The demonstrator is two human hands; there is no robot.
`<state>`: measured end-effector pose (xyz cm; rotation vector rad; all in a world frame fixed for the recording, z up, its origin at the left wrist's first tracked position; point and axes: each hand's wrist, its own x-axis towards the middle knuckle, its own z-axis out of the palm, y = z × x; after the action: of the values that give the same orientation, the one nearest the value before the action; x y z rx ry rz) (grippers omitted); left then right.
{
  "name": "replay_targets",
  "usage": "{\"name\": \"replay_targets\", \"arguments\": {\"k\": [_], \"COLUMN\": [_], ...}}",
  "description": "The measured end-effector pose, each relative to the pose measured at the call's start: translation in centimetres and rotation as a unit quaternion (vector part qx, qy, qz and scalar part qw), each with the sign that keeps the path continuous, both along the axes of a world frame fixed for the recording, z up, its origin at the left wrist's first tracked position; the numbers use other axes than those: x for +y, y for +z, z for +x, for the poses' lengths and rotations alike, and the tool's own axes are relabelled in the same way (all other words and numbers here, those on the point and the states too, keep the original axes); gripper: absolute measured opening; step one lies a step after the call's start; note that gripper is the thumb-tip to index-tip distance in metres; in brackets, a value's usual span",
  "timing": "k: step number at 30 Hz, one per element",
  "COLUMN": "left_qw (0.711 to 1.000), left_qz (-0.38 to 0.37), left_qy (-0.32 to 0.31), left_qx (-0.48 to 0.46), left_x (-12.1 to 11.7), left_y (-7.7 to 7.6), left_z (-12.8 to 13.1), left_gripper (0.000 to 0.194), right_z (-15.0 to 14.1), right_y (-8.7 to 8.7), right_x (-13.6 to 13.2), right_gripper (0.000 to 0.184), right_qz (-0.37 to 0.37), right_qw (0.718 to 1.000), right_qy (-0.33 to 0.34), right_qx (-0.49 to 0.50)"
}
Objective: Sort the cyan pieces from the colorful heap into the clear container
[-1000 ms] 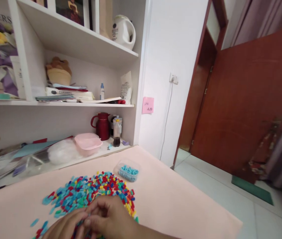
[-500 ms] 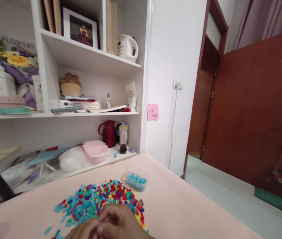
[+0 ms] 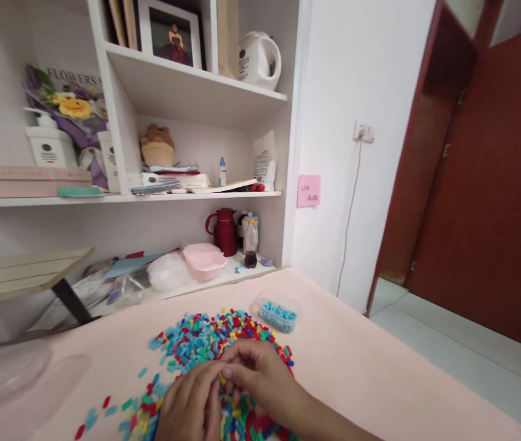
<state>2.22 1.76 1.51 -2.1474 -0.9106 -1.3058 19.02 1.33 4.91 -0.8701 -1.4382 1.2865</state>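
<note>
Over the near part of the heap of small coloured pieces [image 3: 196, 340], the left hand [image 3: 189, 404] and the right hand [image 3: 267, 380] met, fingertips close together; whether anything was pinched between them, I could not tell. Just beside the heap, at its far right, sat a clear tub [image 3: 284, 327] of blue pieces [image 3: 277, 313]. Farther behind the heap stood a pink bowl [image 3: 205, 267].

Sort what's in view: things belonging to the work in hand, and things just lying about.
In use: left hand, right hand, loose colored pieces; likely the clear tub.
Lying about: red jug, pink bowl, framed picture.
</note>
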Motion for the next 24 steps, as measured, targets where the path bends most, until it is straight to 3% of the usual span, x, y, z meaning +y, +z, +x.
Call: {"name": "replay_targets", "arguments": {"k": [3, 7, 14, 17, 20, 24], "left_qw": [1.0, 0.998, 0.95, 0.948, 0.954, 0.962], "left_qz": [0.001, -0.037, -0.185, -0.182, -0.16, -0.133], "left_qy": [0.022, 0.003, 0.024, 0.025, 0.034, 0.008], "left_qx": [-0.019, -0.043, -0.249, -0.26, -0.253, -0.238], "left_x": [-0.3, -0.5, -1.0, -1.1, -1.4, -2.3], "left_y": [0.1, -0.3, -1.2, -0.8, 0.1, 1.2], "left_z": [0.0, 0.5, 1.9, 1.8, 1.5, 1.4], "left_gripper": [0.023, 0.024, 0.034, 0.032, 0.027, 0.02], "right_z": [0.0, 0.0, -0.1, 1.7, 5.1, 9.2], "right_y": [-0.2, -0.1, -0.2, 0.9, 2.6, 3.2], "right_x": [0.1, 0.3, 0.8, 1.4, 2.4, 4.0], "right_gripper": [0.038, 0.04, 0.039, 0.022, 0.012, 0.019], "right_qz": [-0.007, -0.02, -0.037, 0.054, 0.172, 0.191], "right_qw": [1.0, 1.0, 0.999, 0.989, 0.936, 0.877], "right_qy": [0.005, -0.002, -0.026, -0.111, -0.262, -0.415], "right_qx": [0.0, 0.007, 0.005, -0.076, -0.158, -0.149]}}
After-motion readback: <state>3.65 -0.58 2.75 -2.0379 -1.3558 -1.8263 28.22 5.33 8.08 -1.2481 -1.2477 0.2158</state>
